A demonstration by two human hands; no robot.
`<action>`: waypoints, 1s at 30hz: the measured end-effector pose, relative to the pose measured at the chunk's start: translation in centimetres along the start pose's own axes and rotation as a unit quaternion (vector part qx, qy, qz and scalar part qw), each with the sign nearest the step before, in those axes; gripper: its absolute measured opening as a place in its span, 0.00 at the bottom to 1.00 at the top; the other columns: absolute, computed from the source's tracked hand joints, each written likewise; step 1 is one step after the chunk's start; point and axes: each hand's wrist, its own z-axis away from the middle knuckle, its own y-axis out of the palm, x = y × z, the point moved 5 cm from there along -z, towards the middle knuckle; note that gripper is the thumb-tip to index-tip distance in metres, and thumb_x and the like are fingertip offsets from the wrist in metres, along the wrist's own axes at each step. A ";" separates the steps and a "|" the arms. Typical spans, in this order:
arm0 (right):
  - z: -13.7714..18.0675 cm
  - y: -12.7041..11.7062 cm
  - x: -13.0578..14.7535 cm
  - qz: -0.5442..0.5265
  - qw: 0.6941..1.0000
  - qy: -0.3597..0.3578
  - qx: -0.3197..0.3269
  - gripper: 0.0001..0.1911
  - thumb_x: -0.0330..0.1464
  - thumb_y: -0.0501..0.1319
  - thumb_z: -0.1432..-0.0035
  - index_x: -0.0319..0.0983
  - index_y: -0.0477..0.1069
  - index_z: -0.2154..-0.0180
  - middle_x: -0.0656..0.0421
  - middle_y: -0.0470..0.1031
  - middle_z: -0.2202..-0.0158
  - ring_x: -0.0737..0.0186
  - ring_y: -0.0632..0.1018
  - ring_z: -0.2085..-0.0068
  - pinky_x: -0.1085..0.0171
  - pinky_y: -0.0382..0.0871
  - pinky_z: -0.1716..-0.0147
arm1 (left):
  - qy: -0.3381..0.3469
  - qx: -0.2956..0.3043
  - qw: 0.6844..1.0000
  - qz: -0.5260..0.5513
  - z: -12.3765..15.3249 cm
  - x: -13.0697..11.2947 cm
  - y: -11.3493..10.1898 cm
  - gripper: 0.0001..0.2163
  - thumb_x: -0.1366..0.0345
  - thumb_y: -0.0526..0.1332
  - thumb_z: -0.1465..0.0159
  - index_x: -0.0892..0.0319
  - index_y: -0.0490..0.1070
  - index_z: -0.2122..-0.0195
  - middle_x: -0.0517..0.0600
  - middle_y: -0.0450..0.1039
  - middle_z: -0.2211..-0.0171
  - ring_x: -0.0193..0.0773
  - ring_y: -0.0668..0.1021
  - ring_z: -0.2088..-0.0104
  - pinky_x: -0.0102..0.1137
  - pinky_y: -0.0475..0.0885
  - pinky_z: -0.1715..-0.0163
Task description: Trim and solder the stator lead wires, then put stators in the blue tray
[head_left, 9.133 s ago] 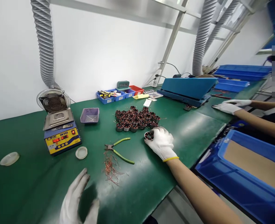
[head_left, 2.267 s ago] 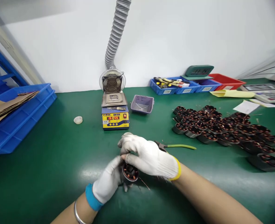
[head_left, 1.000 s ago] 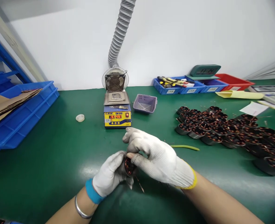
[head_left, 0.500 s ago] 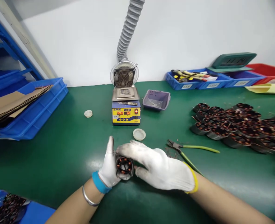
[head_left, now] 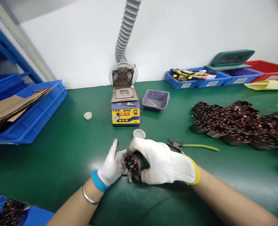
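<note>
Above the near part of the green table, a dark cylindrical motor stator [head_left: 132,163] with copper windings is tilted, its open end facing left and toward me. My right hand [head_left: 161,161], in a white glove with a yellow cuff, grips it from the right, fingers over the top and thumb low. My left hand [head_left: 112,164], gloved with a blue cuff, has its darkened fingers around the stator's left and lower side while its thumb points up, off the part. Green-handled cutting pliers [head_left: 200,146] lie beyond my right hand, which partly covers them.
A yellow-and-blue CM 550 solder pot [head_left: 126,116] stands ahead under a grey hose [head_left: 127,28]. Around it are a purple tray [head_left: 155,106] and two small round lids, one a white lid [head_left: 88,115]. Several stators [head_left: 236,125] crowd the right; a blue crate [head_left: 42,110] stands left.
The stator has moved slightly right and tipped from facing up to facing left. My right hand has wrapped further around it. The camera view has shifted a little.
</note>
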 end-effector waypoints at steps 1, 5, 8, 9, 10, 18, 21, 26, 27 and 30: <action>-0.1 -0.1 0.0 0.014 1.000 0.005 0.004 0.26 0.31 0.64 0.65 0.43 0.67 0.57 0.59 0.72 0.62 0.57 0.74 0.66 0.63 0.65 0.70 | -0.006 0.006 1.000 -0.013 0.0 -0.1 -0.1 0.32 0.34 0.52 0.48 0.62 0.72 0.67 0.49 0.69 0.83 0.35 0.71 0.85 0.27 0.63 0.85; -0.2 -0.4 0.4 0.072 0.997 -0.030 0.020 0.23 0.30 0.63 0.67 0.42 0.69 0.62 0.57 0.69 0.63 0.54 0.71 0.63 0.64 0.62 0.73 | -0.044 -0.054 0.986 -0.154 0.6 -0.6 -1.5 0.27 0.40 0.54 0.44 0.64 0.71 0.77 0.52 0.70 0.86 0.35 0.70 0.89 0.27 0.61 0.90; 0.1 -1.2 -0.1 0.103 0.994 -0.025 -0.013 0.22 0.31 0.63 0.67 0.42 0.69 0.63 0.56 0.67 0.61 0.52 0.70 0.60 0.66 0.58 0.76 | -0.076 -0.062 0.965 -0.242 1.5 -1.3 -2.2 0.28 0.39 0.54 0.44 0.63 0.68 0.83 0.52 0.67 0.91 0.32 0.65 0.93 0.25 0.55 0.94; 0.2 -1.5 -0.4 0.107 0.994 -0.018 -0.028 0.22 0.31 0.62 0.66 0.43 0.69 0.63 0.56 0.67 0.59 0.53 0.70 0.60 0.66 0.56 0.76 | -0.070 -0.051 0.965 -0.248 1.8 -1.6 -2.2 0.28 0.40 0.55 0.44 0.63 0.68 0.82 0.51 0.66 0.91 0.31 0.64 0.94 0.24 0.54 0.94; 0.4 -1.7 -0.7 0.106 0.994 -0.008 -0.038 0.22 0.31 0.61 0.66 0.43 0.68 0.62 0.57 0.67 0.59 0.54 0.71 0.61 0.67 0.55 0.77 | -0.044 -0.042 0.969 -0.241 1.9 -2.0 -2.2 0.27 0.41 0.55 0.44 0.62 0.67 0.82 0.50 0.65 0.92 0.30 0.62 0.94 0.24 0.53 0.93; 0.3 -2.5 -2.6 0.054 0.996 0.069 -0.027 0.22 0.30 0.60 0.64 0.43 0.65 0.61 0.59 0.71 0.57 0.58 0.74 0.64 0.68 0.56 0.76 | 0.164 -0.178 0.939 -0.244 1.2 -3.8 -2.3 0.23 0.42 0.54 0.42 0.61 0.66 0.69 0.49 0.71 0.79 0.32 0.72 0.82 0.23 0.57 0.86; -0.3 -3.3 -5.4 0.036 0.987 0.150 -0.039 0.27 0.33 0.63 0.64 0.44 0.67 0.56 0.60 0.74 0.60 0.56 0.75 0.64 0.67 0.60 0.73 | 0.152 -0.199 0.932 -0.263 0.6 -3.3 -2.3 0.21 0.44 0.54 0.41 0.61 0.64 0.69 0.48 0.70 0.79 0.31 0.72 0.82 0.23 0.58 0.85; -1.1 -3.9 -10.4 -0.032 0.969 0.239 -0.058 0.25 0.37 0.62 0.57 0.42 0.70 0.52 0.62 0.77 0.64 0.59 0.76 0.64 0.66 0.65 0.68 | 0.123 -0.208 0.933 -0.268 0.1 -2.5 -2.5 0.21 0.44 0.54 0.41 0.61 0.64 0.69 0.48 0.69 0.79 0.31 0.71 0.82 0.24 0.59 0.85; -1.2 -3.8 -10.9 -0.044 0.967 0.245 -0.053 0.26 0.38 0.61 0.55 0.42 0.70 0.51 0.62 0.77 0.63 0.59 0.76 0.64 0.66 0.65 0.67 | 0.122 -0.206 0.933 -0.269 0.0 -2.4 -2.4 0.21 0.44 0.54 0.41 0.61 0.64 0.69 0.48 0.69 0.78 0.31 0.71 0.82 0.24 0.60 0.84; -1.6 -3.3 -11.4 -0.063 0.966 0.247 -0.036 0.28 0.40 0.61 0.54 0.42 0.69 0.48 0.62 0.77 0.62 0.59 0.77 0.63 0.66 0.66 0.66 | 0.117 -0.206 0.933 -0.270 -0.1 -2.2 -2.4 0.21 0.44 0.54 0.42 0.61 0.64 0.68 0.48 0.70 0.77 0.31 0.71 0.81 0.25 0.61 0.83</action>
